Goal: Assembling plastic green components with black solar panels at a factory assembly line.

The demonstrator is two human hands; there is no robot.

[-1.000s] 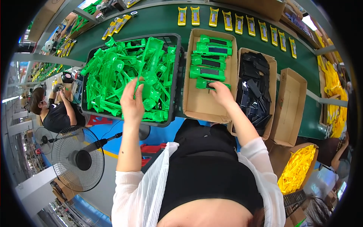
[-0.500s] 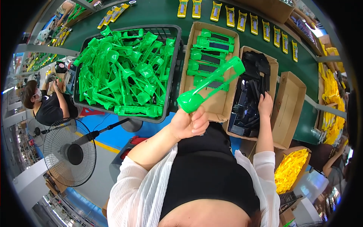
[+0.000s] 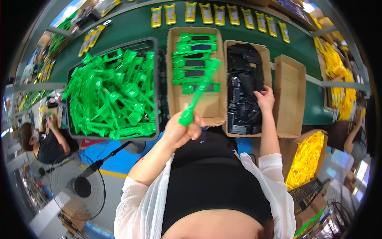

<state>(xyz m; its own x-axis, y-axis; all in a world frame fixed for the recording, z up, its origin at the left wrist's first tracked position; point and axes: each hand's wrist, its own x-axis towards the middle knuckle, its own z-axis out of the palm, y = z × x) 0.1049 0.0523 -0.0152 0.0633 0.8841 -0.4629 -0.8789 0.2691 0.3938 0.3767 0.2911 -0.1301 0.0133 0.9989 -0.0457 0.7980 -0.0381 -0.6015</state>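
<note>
My left hand (image 3: pixel 181 129) is closed round the lower end of a long green plastic housing (image 3: pixel 202 88), which tilts up to the right, slightly blurred. Beneath it lies a cardboard box (image 3: pixel 199 104) where several green housings with dark panels (image 3: pixel 195 63) are laid in a row. To the right, a second cardboard box (image 3: pixel 264 49) is full of loose black panels (image 3: pixel 243 87). At its right side my right hand (image 3: pixel 266 98) has thumb and fingers curled on the edge of a black panel; the fingertips are partly hidden.
A black crate (image 3: pixel 156 51) heaped with green housings (image 3: pixel 111 95) stands at left. Bare cardboard shows inside a narrow box (image 3: pixel 289 95) at right. Yellow devices (image 3: pixel 219 15) line the green table's far side. A fan (image 3: pixel 81 186), yellow parts (image 3: pixel 306 161) and co-workers (image 3: pixel 51 137) are around.
The view has shifted, so the boxes appear further left. The green housing in my left hand has turned more upright. My right hand stays at the black panels, its fingers now curled.
</note>
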